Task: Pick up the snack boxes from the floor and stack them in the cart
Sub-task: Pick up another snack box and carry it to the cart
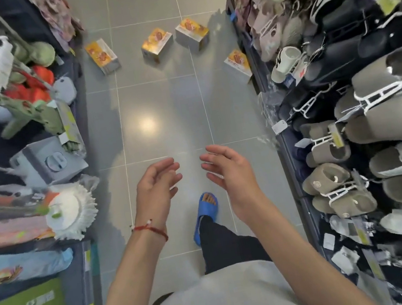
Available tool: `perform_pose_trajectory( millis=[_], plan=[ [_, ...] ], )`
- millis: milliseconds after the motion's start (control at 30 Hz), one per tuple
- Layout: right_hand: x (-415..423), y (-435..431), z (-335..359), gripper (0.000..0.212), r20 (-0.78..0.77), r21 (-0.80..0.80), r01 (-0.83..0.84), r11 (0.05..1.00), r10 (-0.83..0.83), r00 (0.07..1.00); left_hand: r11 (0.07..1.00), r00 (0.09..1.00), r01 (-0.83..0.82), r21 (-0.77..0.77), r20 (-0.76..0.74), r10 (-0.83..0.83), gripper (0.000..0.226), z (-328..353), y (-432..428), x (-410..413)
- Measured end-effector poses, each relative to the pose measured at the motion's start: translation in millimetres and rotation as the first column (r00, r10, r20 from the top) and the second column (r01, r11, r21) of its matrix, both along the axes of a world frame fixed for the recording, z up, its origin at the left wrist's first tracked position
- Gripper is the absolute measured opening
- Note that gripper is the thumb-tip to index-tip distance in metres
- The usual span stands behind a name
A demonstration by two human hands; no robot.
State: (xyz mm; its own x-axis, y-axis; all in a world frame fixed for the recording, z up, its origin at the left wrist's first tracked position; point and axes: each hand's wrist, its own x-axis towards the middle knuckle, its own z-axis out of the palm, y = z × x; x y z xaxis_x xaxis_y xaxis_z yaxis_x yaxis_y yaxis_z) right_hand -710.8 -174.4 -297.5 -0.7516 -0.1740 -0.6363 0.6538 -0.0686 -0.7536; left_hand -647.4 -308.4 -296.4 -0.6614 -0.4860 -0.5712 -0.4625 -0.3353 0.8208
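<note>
Snack boxes (156, 44) lie scattered on the far floor (158, 100); left hand (156, 187) and right hand (227, 171), empty with relaxed fingers, face each other, probably preparing to grasp.

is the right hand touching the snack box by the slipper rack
Apart. The head view shows the right hand open over bare tiles; the snack box lies farther up the aisle by the slipper rack.

grey tiled floor (158, 100), slipper racks (372, 95)
</note>
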Motion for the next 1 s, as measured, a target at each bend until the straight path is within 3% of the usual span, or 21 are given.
perform_pose_trajectory(
  millis=[367,633,1000],
  plan=[
    [-227,-49,2,0.018,0.010,0.020,0.031,0.999,-0.031,0.999,0.992,0.991,0.128,0.014,0.047,-0.128,0.020,1,-58,-230],
    [-390,-89,-21,0.017,0.057,0.035,0.157,0.987,-0.159,0.986,0.971,0.970,0.230,0.068,0.067,-0.235,0.021,-19,-109,-410],
    [-589,-130,-30,0.023,0.129,0.070,0.354,0.933,-0.361,0.924,0.891,0.884,0.453,0.030,0.120,-0.453,0.023,-22,-157,-666]
  ],
)
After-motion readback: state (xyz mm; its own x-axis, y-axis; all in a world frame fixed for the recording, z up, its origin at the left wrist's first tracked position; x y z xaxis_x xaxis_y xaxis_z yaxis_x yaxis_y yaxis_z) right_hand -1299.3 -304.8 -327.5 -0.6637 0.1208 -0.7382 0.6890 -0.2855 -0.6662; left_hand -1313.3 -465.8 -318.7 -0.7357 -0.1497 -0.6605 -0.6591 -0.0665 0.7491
